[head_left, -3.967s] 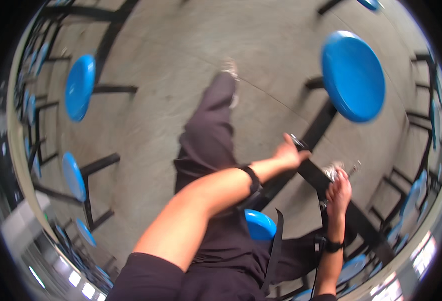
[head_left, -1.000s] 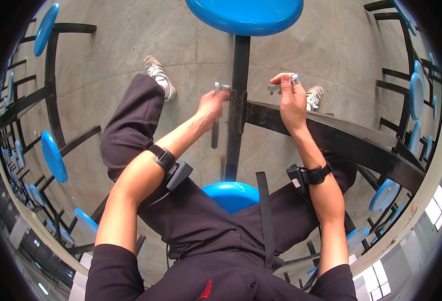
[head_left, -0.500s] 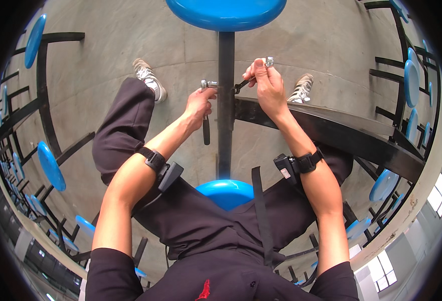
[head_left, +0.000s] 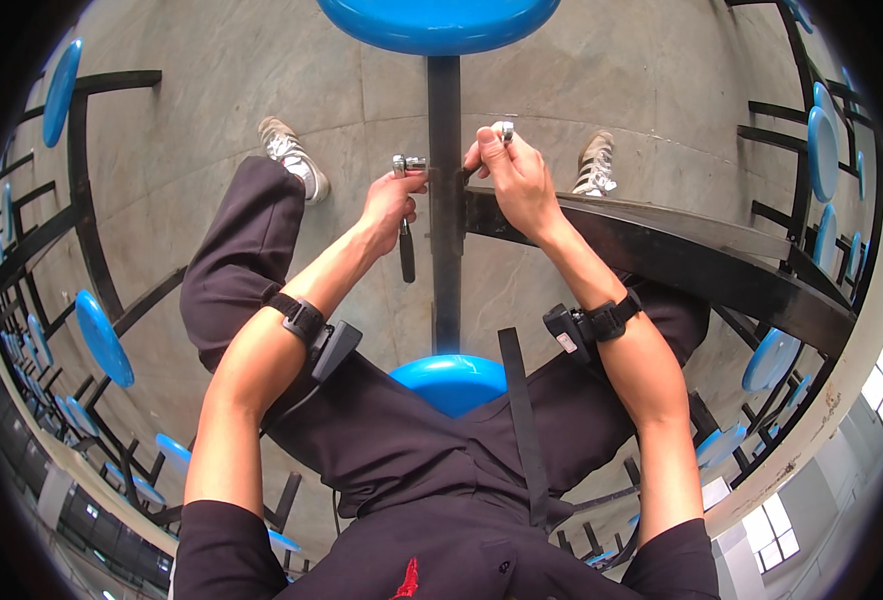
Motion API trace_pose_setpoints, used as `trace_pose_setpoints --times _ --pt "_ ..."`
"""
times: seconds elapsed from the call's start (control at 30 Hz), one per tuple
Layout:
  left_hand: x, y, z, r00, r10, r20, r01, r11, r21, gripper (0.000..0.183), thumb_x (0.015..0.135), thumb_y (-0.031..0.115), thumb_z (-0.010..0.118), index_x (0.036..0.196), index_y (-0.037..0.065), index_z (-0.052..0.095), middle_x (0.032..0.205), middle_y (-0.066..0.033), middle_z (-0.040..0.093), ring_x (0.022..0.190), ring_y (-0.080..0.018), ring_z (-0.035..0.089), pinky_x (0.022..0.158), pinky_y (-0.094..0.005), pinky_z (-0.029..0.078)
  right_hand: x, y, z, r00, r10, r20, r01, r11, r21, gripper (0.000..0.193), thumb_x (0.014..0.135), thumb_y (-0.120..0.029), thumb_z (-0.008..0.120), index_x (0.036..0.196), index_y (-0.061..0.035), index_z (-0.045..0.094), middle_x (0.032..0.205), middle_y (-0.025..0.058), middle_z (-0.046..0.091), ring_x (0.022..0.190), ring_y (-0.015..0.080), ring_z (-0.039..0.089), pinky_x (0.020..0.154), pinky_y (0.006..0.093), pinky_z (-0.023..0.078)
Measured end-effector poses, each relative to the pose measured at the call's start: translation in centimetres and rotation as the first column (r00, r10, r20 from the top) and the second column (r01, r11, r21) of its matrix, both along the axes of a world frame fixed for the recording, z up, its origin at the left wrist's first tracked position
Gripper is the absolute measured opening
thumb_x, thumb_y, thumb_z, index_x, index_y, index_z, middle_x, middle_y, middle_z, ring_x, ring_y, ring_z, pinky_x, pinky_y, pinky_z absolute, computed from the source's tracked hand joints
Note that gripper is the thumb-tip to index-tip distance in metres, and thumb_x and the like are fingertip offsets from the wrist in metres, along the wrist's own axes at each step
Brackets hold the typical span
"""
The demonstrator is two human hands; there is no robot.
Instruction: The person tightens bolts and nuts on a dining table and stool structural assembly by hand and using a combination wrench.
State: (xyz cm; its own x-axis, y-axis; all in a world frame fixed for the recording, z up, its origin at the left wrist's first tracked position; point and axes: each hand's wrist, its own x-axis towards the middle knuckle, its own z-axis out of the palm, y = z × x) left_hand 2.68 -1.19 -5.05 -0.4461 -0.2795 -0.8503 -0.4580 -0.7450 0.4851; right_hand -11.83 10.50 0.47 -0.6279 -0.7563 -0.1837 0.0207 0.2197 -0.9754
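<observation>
My left hand (head_left: 391, 202) is closed around a ratchet wrench (head_left: 407, 255) with a silver head and a black handle that hangs downward. Its socket end (head_left: 416, 163) points at the left side of a black metal beam (head_left: 445, 290), very near it or touching. Across the beam, my right hand (head_left: 517, 185) is closed on a wrench with a silver end (head_left: 506, 131) showing above the fingers. A dark part of that tool reaches toward the beam's right side; the fingers hide its middle. A black crossbar (head_left: 661, 255) joins the beam just below my right hand.
A blue round seat (head_left: 441, 25) tops the beam's far end, and another blue seat (head_left: 451, 383) lies between my thighs. Black frames with blue seats (head_left: 104, 338) stand on both sides. My shoes (head_left: 291, 155) rest on the grey floor (head_left: 361, 90).
My right hand has moved left and slightly down, closer to the beam, carrying its wrench. The left hand and ratchet wrench have barely shifted, along with a slight shift of the whole view.
</observation>
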Motion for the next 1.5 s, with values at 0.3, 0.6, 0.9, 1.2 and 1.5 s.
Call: trace_pose_setpoints --times 0.3,0.6,0.9,1.2,1.5 --pt "0.2 -0.1 -0.4 1.0 -0.004 0.001 0.004 1.0 0.001 0.012 0.084 0.011 0.059 0.095 0.007 0.057 0.076 0.003 0.052 0.055 -0.0052 0.035 0.051 -0.0238 0.032 3.1 1.9 1.6 0.884 0.306 -0.354 -0.295 0.952 0.087 0.036 0.082 -0.018 0.065 0.059 -0.0003 0.044 0.059 0.0128 0.046 0.063 0.0288 0.049 0.057 0.039 0.041" --pt "0.1 0.4 0.2 0.995 -0.102 -0.013 0.101 0.993 -0.06 0.009 0.09 0.015 0.055 0.099 0.01 0.056 0.077 0.0072 0.049 0.057 -0.0039 0.036 0.052 -0.0216 0.033 3.3 3.6 0.5 0.824 0.358 -0.439 -0.356 0.93 0.092 0.029 0.085 -0.016 0.064 0.064 0.0006 0.054 0.073 0.0094 0.058 0.074 0.0235 0.055 0.061 0.0323 0.044" --pt "0.1 0.6 0.6 0.994 -0.084 0.064 0.096 0.968 -0.23 0.011 0.088 0.015 0.06 0.097 0.008 0.059 0.078 0.0041 0.053 0.061 -0.0057 0.042 0.053 -0.0225 0.036 3.1 2.0 1.1 0.877 0.31 -0.368 -0.306 0.949 0.072 0.043 0.091 -0.032 0.057 0.063 -0.0015 0.046 0.06 0.0109 0.044 0.066 0.028 0.047 0.059 0.0395 0.041" --pt "-0.1 0.8 0.3 0.99 -0.121 0.072 0.133 0.972 -0.193 0.009 0.089 0.017 0.059 0.094 0.009 0.058 0.074 0.0051 0.048 0.06 -0.0055 0.041 0.053 -0.0228 0.036 2.8 2.4 0.8 0.886 0.311 -0.343 -0.303 0.95 0.078 0.044 0.092 -0.034 0.055 0.064 -0.0012 0.045 0.061 0.011 0.043 0.063 0.0278 0.045 0.058 0.0388 0.04" --pt "0.4 0.7 -0.6 0.987 -0.143 0.069 0.154 0.969 -0.195 0.017 0.088 0.022 0.06 0.096 0.007 0.061 0.082 0.0022 0.057 0.065 -0.0069 0.044 0.056 -0.0256 0.038 3.7 2.5 0.6 0.849 0.346 -0.399 -0.356 0.933 0.054 0.041 0.089 -0.029 0.06 0.063 -0.001 0.045 0.06 0.0107 0.042 0.064 0.0277 0.046 0.057 0.0383 0.04"
